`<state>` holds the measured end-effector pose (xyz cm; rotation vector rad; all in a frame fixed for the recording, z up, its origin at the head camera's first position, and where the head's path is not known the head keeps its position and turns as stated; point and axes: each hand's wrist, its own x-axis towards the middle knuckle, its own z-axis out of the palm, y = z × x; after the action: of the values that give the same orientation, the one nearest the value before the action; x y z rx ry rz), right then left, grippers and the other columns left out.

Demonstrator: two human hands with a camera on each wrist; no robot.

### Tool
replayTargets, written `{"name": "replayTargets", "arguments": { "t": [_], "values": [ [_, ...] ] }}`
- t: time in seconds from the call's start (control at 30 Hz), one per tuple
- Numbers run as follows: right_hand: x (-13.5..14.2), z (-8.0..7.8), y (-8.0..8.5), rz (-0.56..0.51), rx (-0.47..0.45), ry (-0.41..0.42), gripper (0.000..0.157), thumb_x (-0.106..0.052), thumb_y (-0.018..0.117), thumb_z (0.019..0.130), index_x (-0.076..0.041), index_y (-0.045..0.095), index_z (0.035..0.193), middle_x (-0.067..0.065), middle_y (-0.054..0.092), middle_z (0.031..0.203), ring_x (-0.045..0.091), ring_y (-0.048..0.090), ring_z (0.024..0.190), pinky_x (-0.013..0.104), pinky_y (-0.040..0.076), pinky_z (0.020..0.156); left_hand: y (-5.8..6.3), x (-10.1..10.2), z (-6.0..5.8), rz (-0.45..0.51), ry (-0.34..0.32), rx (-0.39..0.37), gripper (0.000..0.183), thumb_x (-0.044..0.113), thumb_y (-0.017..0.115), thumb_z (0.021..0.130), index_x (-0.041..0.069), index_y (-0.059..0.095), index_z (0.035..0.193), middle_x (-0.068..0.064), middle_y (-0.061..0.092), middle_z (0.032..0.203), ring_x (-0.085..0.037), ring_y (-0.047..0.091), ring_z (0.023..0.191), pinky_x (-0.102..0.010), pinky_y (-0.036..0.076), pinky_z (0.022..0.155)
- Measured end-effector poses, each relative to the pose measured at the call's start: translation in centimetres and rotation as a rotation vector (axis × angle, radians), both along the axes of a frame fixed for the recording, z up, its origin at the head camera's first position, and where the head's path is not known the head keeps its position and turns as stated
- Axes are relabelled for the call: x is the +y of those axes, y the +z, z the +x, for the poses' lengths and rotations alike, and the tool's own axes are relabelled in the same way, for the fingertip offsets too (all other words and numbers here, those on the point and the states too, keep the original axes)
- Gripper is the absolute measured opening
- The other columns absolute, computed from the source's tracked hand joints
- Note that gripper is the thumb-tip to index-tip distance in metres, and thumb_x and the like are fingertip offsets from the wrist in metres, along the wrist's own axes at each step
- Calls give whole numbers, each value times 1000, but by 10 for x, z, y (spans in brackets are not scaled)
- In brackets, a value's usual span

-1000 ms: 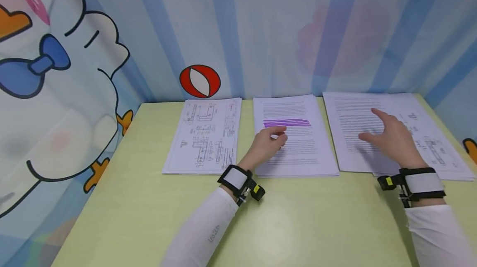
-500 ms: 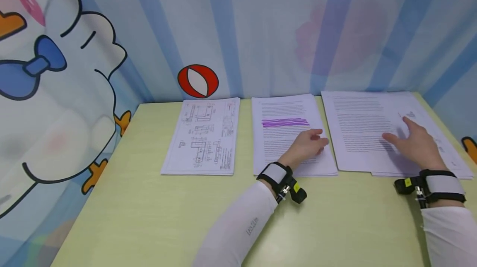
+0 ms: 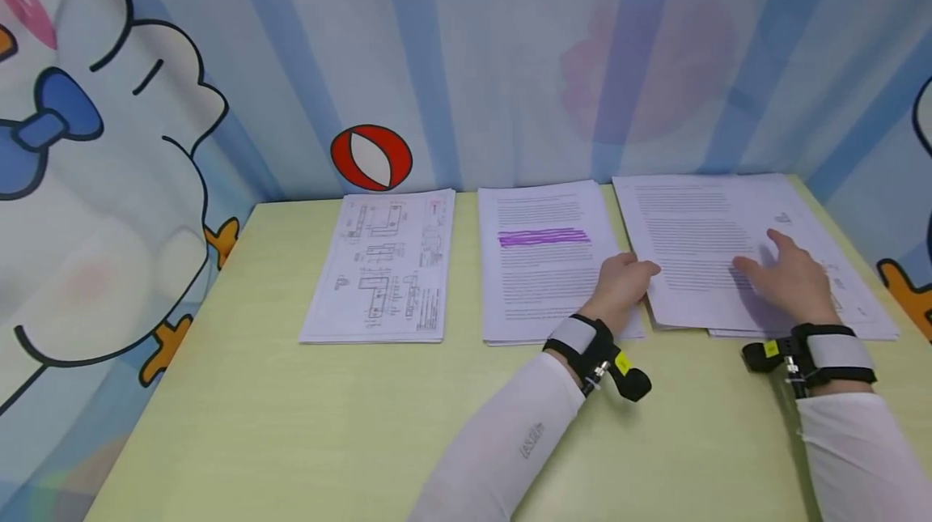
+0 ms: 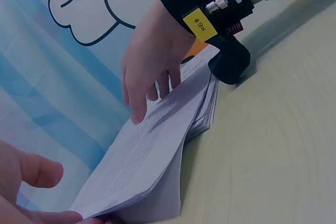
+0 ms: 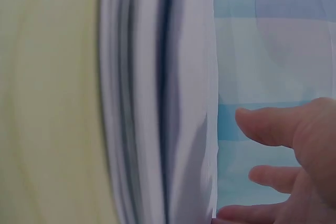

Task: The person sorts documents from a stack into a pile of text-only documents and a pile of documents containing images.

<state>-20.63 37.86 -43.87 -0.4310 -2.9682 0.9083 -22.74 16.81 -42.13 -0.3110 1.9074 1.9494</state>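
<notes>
At the right of the table, in the head view, a stack of printed text sheets [image 3: 684,247] overlaps sheets with technical drawings [image 3: 866,316]. My left hand [image 3: 617,287] is at the left edge of the text stack. In the left wrist view its fingertips [image 4: 65,216] touch that edge, which is raised from the table, and the thumb stands apart above the paper. My right hand [image 3: 794,283] has its fingers spread over the overlap of the two stacks; the left wrist view shows its fingers [image 4: 137,109] pointing down at the top page.
A middle stack of text sheets [image 3: 539,287] bears purple marker lines and lies partly under my left forearm's wrist strap. Farther left is a stack of technical drawings [image 3: 393,263]. A striped cartoon curtain [image 3: 510,61] hangs behind the yellow table [image 3: 349,425].
My left hand has moved right, from over the middle stack to the left edge of the right text stack, which has lifted slightly. The right hand shifted right, staying over the right sheets.
</notes>
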Motion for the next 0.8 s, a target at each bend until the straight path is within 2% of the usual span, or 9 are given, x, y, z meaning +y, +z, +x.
{"name": "replayTargets", "arguments": {
  "t": [0.17, 0.27, 0.4, 0.5, 0.6, 0.7, 0.8],
  "values": [
    [-3, -1, 2, -7, 6, -23, 83, -47, 41, 93, 10, 10, 145, 48, 24, 136, 65, 25, 118, 72, 24, 94, 2, 7, 2, -9, 49, 29, 54, 11, 62, 79, 0, 51, 131, -12, 54, 133, -20, 52, 118, -36, 43, 102],
    [-3, -2, 2, -21, 17, -37, 80, -46, 40, 94, 9, 13, 145, 47, 25, 137, 64, 25, 119, 72, 24, 94, -4, 7, 1, 53, 61, 39, 54, 6, 60, 79, -1, 49, 131, -14, 57, 126, -23, 57, 109, -39, 46, 98],
    [-5, -5, 3, -84, 39, -79, 76, -45, 40, 94, 5, 17, 146, 45, 28, 138, 62, 28, 120, 70, 26, 94, -16, 4, -1, 163, 41, 32, 49, 3, 59, 79, 0, 49, 126, -11, 61, 108, -23, 60, 92, -43, 49, 91],
    [-9, -6, 5, -135, 34, -101, 75, -47, 40, 94, 3, 20, 146, 44, 30, 138, 60, 30, 121, 69, 27, 94, -22, 2, -2, 160, 16, 27, 38, 4, 61, 79, 3, 55, 116, -7, 62, 102, -21, 59, 90, -44, 49, 91],
    [-14, -6, 8, -171, 20, -93, 74, -47, 40, 93, 2, 22, 146, 43, 30, 139, 59, 30, 122, 68, 27, 95, -26, -2, -1, 144, 7, 42, 28, -1, 58, 79, 5, 59, 107, -6, 62, 99, -20, 58, 88, -44, 49, 88],
    [-18, -6, 8, -194, 19, -82, 74, -49, 40, 93, 1, 24, 146, 41, 31, 139, 57, 31, 123, 67, 28, 96, -28, -7, -1, 142, -14, 83, 34, -9, 49, 79, 8, 60, 106, -5, 64, 97, -19, 59, 85, -41, 50, 82],
    [-22, -8, 8, -211, 20, -60, 75, -51, 40, 92, 1, 26, 145, 41, 32, 139, 56, 32, 124, 66, 29, 96, -29, -12, -4, 146, -29, 123, 47, -14, 42, 77, 13, 57, 112, -3, 64, 100, -17, 59, 84, -39, 50, 81]
  ]
}}
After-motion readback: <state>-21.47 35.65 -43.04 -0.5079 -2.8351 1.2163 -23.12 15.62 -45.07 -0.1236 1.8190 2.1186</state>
